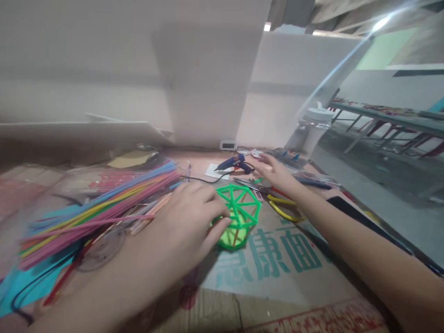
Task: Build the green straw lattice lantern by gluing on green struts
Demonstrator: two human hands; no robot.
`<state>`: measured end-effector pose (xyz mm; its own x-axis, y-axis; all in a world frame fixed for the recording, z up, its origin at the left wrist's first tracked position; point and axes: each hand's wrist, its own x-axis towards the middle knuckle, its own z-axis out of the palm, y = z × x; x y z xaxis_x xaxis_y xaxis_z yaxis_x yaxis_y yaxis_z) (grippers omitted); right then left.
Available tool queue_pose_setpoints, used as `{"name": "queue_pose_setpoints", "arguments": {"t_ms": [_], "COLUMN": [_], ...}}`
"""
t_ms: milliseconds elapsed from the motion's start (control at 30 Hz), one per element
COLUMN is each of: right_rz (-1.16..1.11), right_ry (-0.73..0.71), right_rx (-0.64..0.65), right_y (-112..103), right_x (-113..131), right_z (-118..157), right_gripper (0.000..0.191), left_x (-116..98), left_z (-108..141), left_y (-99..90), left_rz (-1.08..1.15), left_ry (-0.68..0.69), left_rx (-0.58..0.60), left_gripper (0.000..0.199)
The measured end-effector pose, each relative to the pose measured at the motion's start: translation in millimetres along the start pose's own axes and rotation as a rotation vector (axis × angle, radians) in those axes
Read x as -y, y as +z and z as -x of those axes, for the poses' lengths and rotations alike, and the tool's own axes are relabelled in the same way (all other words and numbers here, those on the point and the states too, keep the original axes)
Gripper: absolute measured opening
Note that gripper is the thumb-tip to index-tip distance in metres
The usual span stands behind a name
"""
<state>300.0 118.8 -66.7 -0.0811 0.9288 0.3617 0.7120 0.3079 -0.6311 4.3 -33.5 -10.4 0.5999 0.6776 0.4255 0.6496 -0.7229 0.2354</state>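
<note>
My left hand (197, 215) is closed on the left side of a green wheel-like frame (241, 203), thumb and fingers gripping its edge. The frame has spokes on top and a lighter yellow-green base (233, 237) below. Farther right, my right hand (272, 170) reaches forward beside a dark blue glue gun (231, 163); its fingers look apart, with nothing visible between them. The glue gun lies by a small white sheet (217, 171). Scissors (248, 184) and a yellow-handled tool (282, 210) lie below my right hand.
Bundled coloured pipe cleaners (104, 203) lie at left on blue sheets. A small white digital display (228, 145) stands at the back by the pale panel. A lidded clear container (314, 132) is at back right, and a black flat object (364, 222) lies under my right forearm.
</note>
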Motion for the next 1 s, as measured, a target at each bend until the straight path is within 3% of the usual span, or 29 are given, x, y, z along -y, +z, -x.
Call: {"name": "queue_pose_setpoints", "arguments": {"t_ms": [133,167,267,367,533,1000], "right_rz": [-0.061,-0.096,-0.112,-0.186,-0.222,-0.178], "right_ry": [-0.062,-0.073,-0.104,-0.129,-0.140,-0.330], "right_rx": [-0.273,-0.268,0.005,0.194,0.349,0.393], "right_y": [-20.3,-23.4,-25.6,-18.3,-2.0,12.2], "right_x": [-2.2,1.5,22.4,47.1,67.3,63.6], "right_z": [62.9,78.9,119.1,140.5,143.1,135.4], "right_gripper": [0.027,0.024,0.025,0.021,0.023,0.027], "left_x": [0.2,0.0,-1.0,-1.9,-1.9,1.0], "left_z": [0.0,-0.1,-0.7,-1.3,-1.8,-3.3], "left_y": [-0.5,-0.5,-0.5,-0.3,-0.2,-3.3], "left_rz": [-0.016,-0.022,-0.033,-0.029,-0.027,-0.069], "left_ry": [-0.007,-0.005,0.005,0.007,0.008,0.021], "left_rx": [0.010,0.007,0.004,0.003,-0.008,0.012], "left_gripper": [0.020,0.021,0.021,0.020,0.020,0.025]}}
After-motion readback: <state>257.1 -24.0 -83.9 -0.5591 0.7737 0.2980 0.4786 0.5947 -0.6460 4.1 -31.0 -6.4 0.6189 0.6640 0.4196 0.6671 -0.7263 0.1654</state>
